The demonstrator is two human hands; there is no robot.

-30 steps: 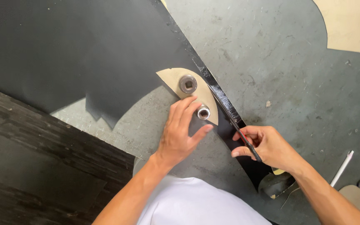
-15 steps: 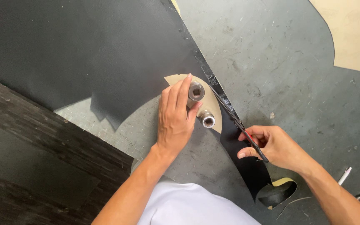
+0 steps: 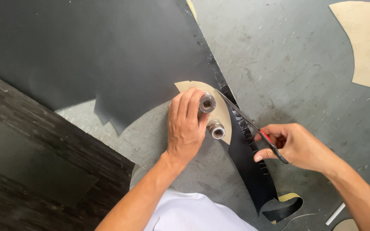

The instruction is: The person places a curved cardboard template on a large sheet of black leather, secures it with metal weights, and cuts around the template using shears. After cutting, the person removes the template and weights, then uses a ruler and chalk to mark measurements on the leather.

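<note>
- The left hand (image 3: 188, 124) lies flat, fingers together, on a tan card template (image 3: 219, 109) and touches the upper of two metal sockets (image 3: 207, 103) standing on it; hand and weights together seem meant to keep the card from sliding.
- The template sits at the right edge of a large black sheet (image 3: 91, 51) that spreads toward 10 o'clock over the grey worktop (image 3: 287, 64).
- The right hand (image 3: 294, 143) is closed around the handle of a slim blade (image 3: 236, 109), pinched between thumb and fingers, its tip against the template's curved edge at 2 o'clock from the sockets.
- A narrow black strip (image 3: 249, 167) hangs off toward 5 o'clock, curling at its end.
- Open worktop lies at 1 to 3 o'clock, up to another tan card piece (image 3: 369, 42); a dark wooden board (image 3: 43, 149) closes in at 8 o'clock.
</note>
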